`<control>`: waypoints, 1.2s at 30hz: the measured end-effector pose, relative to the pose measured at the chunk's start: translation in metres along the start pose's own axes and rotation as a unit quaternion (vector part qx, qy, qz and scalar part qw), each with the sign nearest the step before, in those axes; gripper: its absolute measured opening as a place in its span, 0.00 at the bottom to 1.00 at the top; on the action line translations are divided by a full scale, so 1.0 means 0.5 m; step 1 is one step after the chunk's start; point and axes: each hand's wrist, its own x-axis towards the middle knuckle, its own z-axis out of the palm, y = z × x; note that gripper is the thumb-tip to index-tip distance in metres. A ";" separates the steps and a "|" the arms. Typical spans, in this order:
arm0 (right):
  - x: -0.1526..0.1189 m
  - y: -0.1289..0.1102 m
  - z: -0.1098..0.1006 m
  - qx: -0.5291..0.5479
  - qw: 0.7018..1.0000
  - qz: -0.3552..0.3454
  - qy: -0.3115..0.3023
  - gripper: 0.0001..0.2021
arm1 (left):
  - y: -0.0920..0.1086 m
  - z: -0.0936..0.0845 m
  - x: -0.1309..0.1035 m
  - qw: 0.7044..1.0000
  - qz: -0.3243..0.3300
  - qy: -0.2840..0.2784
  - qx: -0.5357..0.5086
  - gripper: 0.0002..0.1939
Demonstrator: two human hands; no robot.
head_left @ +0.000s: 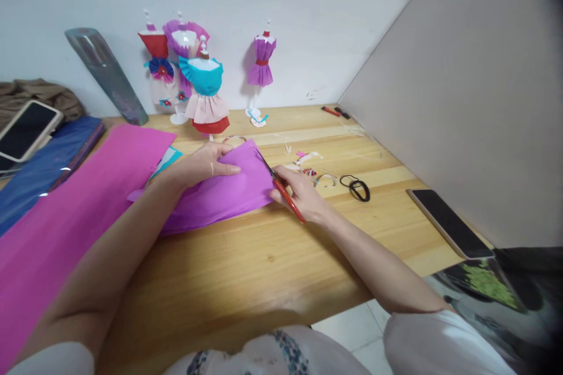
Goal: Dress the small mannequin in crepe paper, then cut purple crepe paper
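A folded sheet of purple crepe paper (pixel 220 202) lies over the wooden table in front of me. My left hand (pixel 211 163) grips its upper edge, with the thumb on top and the fingers behind. Red-handled scissors (pixel 288 198) are in my right hand (pixel 301 190), and their blades meet the paper near its right edge. How far the blades are apart is hard to make out. Under my left forearm runs a long pink sheet (pixel 101 187), with a bit of teal and white paper (pixel 167 159) beside it.
Several small dress forms in paper outfits, one in teal and pink (pixel 206 88), stand along the wall. A tall bottle (pixel 108 76) leans at left. Paper scraps (pixel 312 156), black hair ties (pixel 358 189) and a phone (pixel 451 222) lie to the right. Another phone (pixel 29 129) rests at far left.
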 end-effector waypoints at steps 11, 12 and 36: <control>-0.001 0.004 0.007 -0.012 0.999 -0.012 0.031 0.17 | 0.004 -0.002 -0.001 1.000 -0.006 0.008 -0.001 0.16; -0.001 0.005 0.007 -0.012 0.999 -0.013 0.031 0.17 | 0.004 -0.003 -0.001 1.000 -0.006 0.005 -0.001 0.16; -0.008 0.000 0.001 0.046 0.999 -0.017 -0.018 0.16 | 0.013 0.015 -0.006 0.987 -0.012 0.043 -0.153 0.18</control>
